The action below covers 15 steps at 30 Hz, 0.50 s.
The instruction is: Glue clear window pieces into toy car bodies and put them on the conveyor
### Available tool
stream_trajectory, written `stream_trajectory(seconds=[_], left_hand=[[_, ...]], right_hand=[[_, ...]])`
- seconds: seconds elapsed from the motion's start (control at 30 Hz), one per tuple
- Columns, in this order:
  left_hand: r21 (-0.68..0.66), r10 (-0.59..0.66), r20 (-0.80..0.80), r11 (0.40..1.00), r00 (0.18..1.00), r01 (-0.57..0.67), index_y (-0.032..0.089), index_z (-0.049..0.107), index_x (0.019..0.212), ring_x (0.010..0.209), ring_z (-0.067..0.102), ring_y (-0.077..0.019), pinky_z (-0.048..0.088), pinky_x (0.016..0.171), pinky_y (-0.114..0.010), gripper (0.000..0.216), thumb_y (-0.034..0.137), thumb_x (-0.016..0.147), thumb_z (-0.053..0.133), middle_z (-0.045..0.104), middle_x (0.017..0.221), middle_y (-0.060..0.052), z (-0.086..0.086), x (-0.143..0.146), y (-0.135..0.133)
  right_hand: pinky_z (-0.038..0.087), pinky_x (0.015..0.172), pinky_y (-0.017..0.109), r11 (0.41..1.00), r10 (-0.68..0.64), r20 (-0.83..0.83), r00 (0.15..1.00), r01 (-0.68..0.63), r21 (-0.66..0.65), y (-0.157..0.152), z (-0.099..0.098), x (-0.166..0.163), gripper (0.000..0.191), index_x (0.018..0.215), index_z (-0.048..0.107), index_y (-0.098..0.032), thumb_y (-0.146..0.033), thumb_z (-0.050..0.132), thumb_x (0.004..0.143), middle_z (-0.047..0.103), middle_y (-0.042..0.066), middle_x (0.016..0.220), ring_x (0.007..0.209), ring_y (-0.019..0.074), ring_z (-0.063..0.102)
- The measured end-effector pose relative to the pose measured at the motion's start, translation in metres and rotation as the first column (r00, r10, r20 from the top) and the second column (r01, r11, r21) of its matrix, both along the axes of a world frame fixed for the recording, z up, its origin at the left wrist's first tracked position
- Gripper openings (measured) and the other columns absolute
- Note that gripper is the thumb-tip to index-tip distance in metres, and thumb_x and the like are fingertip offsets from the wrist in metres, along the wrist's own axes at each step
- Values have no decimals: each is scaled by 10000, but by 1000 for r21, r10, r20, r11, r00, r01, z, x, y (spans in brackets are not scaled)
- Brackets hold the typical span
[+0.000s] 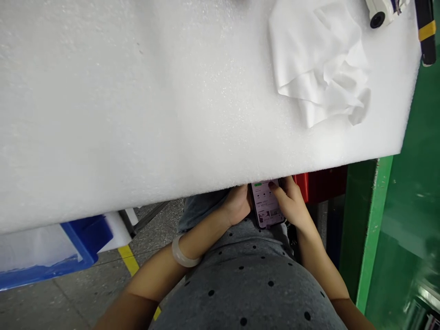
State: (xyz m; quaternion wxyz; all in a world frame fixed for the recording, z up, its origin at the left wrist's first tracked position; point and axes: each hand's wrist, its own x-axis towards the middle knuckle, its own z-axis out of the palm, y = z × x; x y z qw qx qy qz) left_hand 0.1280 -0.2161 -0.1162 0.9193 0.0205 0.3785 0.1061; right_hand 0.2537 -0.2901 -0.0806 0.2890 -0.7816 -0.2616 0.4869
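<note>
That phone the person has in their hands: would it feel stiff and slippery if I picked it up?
Probably stiff: the phone shows no bend between the left hand and right hand. Its smooth, flat face suggests it could be fairly slippery, so it might slide if held loosely. The screen looks like glass, so it may be fragile if dropped.

Left forearm (154, 275) and right forearm (321, 261) angle inward, converging ahead of my torso (240, 284). Left hand (237, 204) cupped, wrist slightly bent, fingers hidden from view. Right hand (288, 201) curled, with fingers (274, 185) bent downward at the tips. Hands just apart, both closed around a held object.
</note>
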Motion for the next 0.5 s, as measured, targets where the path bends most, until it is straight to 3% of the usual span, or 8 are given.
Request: stream_trajectory(seconds=[0.23,0.5], left_hand=[[3,47,-11,999,999,-47,202,673,1014,1126,590,-318,495,925,-422,497,591,723,778,695,1052,-80,1,2,1],[-47,20,-40,999,999,-22,196,676,975,1080,603,-298,503,893,-409,402,525,765,770,688,1024,-73,-5,-2,3]], right_hand=[[491,966,579,996,16,107,994,-7,-86,12,0,-7,581,1277,511,-202,-497,675,804,640,161,1247,1198,386,579],[435,1077,487,998,-63,-155,986,61,-19,0,2,9,418,1279,581,-249,-483,471,951,627,70,1309,1255,281,552]])
